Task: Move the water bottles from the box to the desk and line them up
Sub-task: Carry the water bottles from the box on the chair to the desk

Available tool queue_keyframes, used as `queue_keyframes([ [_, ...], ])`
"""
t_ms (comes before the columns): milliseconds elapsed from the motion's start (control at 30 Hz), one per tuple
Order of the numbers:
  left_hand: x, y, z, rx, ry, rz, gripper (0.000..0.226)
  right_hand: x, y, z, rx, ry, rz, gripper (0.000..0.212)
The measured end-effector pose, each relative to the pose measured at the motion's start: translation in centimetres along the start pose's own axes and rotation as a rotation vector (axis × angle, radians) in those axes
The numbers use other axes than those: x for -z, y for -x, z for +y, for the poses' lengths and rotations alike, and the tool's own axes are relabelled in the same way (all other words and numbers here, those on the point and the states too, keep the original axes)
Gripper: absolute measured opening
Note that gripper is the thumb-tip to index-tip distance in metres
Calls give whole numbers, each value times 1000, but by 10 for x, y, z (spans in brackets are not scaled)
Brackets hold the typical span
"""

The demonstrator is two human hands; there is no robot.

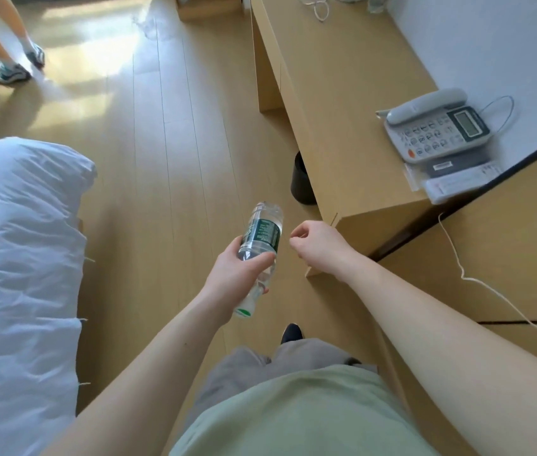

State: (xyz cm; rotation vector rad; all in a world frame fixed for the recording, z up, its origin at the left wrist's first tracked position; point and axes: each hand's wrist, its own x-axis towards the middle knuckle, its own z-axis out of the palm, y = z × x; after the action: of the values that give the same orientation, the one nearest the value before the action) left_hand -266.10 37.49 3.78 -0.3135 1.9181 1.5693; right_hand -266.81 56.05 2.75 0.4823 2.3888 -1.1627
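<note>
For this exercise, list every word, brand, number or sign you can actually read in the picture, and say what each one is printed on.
None can be read.
Water bottle, held in the left hand: dark green label with white print, too blurred.
Desk telephone: keypad digits and display, too small and blurred.
Packets under the phone: printed labels, illegible.

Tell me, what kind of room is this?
Probably a hotel room or bedroom: a bed with white bedding stands across the wood floor from a long desk, and a corded phone sits on it.
</note>
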Motion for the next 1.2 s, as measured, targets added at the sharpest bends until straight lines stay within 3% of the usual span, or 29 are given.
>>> queue_keyframes([
  [200,15,-47,48,-15,-41,-57,36,20,-51,-30,-20,-12,9,30],
  [367,35,-102,86,-35,-77,-114,56,32,-101,-58,-70,-46,62,30],
  [800,111,-263,200,-51,-151,-280,31,69,-244,-154,-213,-116,241,27],
  [1200,109,-370,278,-31,-245,-384,40,112,-328,-179,-284,-111,359,31],
])
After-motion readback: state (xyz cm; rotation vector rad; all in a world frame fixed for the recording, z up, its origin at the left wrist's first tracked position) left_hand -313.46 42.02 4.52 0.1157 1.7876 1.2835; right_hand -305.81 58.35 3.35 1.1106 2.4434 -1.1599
